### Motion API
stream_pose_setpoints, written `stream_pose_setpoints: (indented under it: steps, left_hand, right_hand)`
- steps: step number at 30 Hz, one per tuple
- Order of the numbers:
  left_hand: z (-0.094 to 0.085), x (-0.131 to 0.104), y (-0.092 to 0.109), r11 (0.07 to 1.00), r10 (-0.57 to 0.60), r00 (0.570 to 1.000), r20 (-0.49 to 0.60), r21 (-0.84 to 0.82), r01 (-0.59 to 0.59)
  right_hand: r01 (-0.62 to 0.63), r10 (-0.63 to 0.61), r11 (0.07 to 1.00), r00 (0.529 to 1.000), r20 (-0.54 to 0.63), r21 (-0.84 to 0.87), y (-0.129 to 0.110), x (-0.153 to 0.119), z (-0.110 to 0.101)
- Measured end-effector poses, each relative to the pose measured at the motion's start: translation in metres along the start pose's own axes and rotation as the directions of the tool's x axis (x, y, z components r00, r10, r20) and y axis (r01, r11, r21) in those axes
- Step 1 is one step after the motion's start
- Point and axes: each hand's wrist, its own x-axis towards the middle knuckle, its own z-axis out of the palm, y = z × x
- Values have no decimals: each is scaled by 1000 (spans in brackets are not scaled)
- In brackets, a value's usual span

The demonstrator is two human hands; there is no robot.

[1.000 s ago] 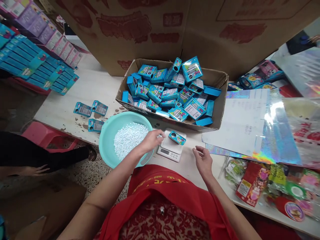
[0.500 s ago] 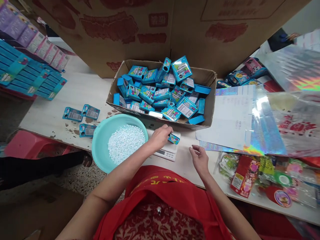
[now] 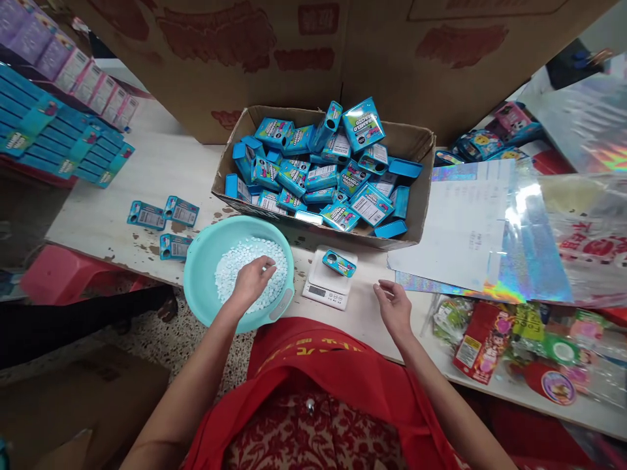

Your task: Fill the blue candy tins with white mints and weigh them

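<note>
Far L: stacked pink & purple boxes (image 3: 83,78), w/ blue boxes (image 3: 53,134) stacked nearer the person. Below them, a pink stool (image 3: 63,274) beside the white table (image 3: 161,143). On the tabletop, 3 blue tins (image 3: 182,211) lie close together, just L of a mint-green bowl (image 3: 200,287) w/ a heap of small white pellets (image 3: 229,269).

L hand (image 3: 251,282) is over the pellets, inside the bowl's outline; fingers bent, tips near thumb. Can't tell if they pinch a pellet or are fully closed.

Behind bowl & scale, approx. mid-table: open cardboard box (image 3: 425,189) full of jumbled blue tins, a big printed carton (image 3: 382,85) behind it.

R of bowl: white digital scale (image 3: 327,281); one blue-green tin (image 3: 339,264) sits on its pan, round dark spot at L end, neither hand touching it. Display unreadable.

R hand (image 3: 396,310) is just R of scale, nr tabletop; fingers loosely bent, thumb apart, nothing visible btwn them.

Further R: white paper (image 3: 465,228) on shiny holographic sheets (image 3: 543,271); nearer the person, a red pack (image 3: 482,343) amid clear-bagged items.
</note>
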Motion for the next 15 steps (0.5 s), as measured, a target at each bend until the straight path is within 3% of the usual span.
stream_pose_setpoints:
  steps: [5, 11, 15]
  left_hand:
    - [9, -12, -15, 997, -72, 995, 63, 25, 70]
    - [13, -10, 13, 998, 60, 998, 5, 9, -60]
    - [14, -3, 27, 981, 115, 993, 0, 156, -113]
  right_hand:
    - [12, -12, 1000, 1000, 18, -1, -5, -1, 5]
    - [14, -13, 1000, 999, 30, -16, -8, -4, 5]
    - [-1, 1, 1000, 1000, 28, -14, -8, -5, 3]
